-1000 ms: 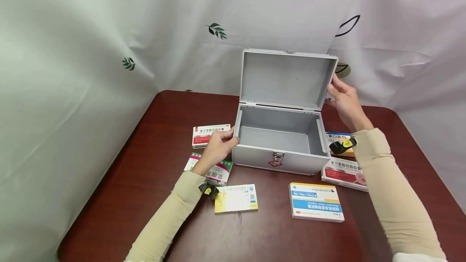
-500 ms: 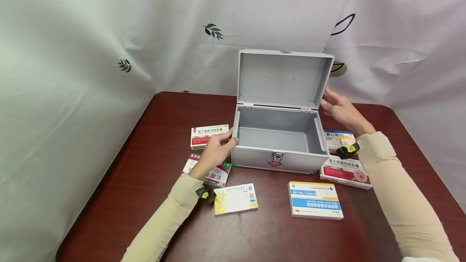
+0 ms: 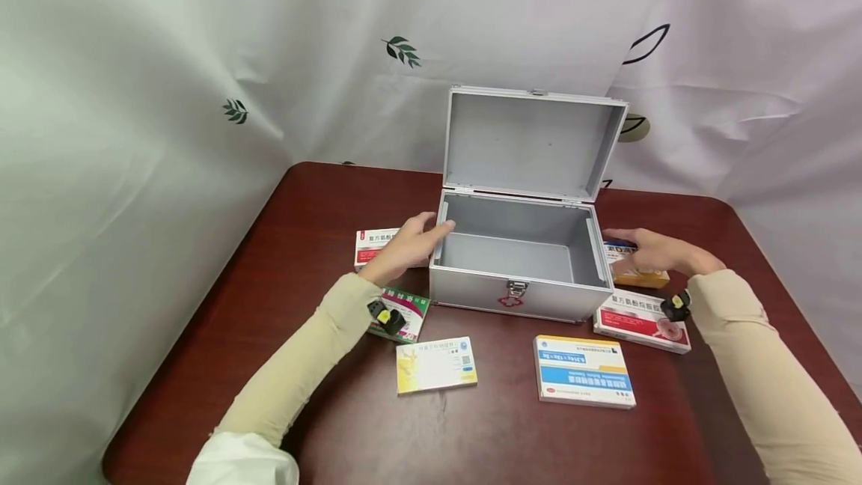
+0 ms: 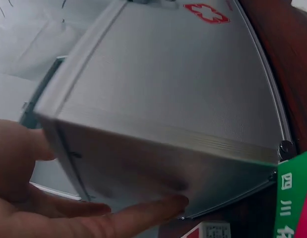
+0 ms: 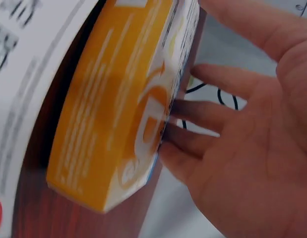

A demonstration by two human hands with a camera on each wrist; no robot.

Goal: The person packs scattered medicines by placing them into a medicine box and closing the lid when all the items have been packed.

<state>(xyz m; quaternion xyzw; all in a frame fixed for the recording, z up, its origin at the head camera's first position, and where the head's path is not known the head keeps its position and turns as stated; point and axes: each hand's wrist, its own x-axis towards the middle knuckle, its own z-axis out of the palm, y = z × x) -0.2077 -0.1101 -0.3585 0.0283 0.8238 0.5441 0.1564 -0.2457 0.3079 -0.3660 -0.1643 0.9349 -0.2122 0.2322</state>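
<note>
One dark red-brown table (image 3: 552, 444) fills the lower part of my head view, its far corners rounded and its near part carrying a pale sheen. Around it hangs a greyish-white curtain (image 3: 323, 28), creased along the left and right, printed with green leaf sprigs (image 3: 402, 52) and, toward the right, a black leaf outline (image 3: 648, 43).

Right of the table's middle I see the silver case (image 3: 471, 289), its lid (image 3: 532, 144) standing up at the back and a latch (image 3: 516, 288) on its front above a red cross mark.

My left hand (image 3: 409, 244) is at the case's left wall with fingers extended, thumb over the rim; from the left wrist camera I cannot tell whether the fingertips press the wall. My right hand (image 3: 656, 251) has its fingers spread and reaching around the far side of the orange box (image 5: 103, 99), which lies just right of the case; I cannot tell whether they touch it.

Just in front of that lies the right red box (image 3: 640, 319). Nearer me sits the blue box (image 3: 584, 374), and to its left, well apart, the yellow box (image 3: 436, 367). Behind the yellow one is the green box (image 3: 412, 313), partly under my left wrist, and farther back the left red box (image 3: 373, 247), partly hidden by that hand.
</note>
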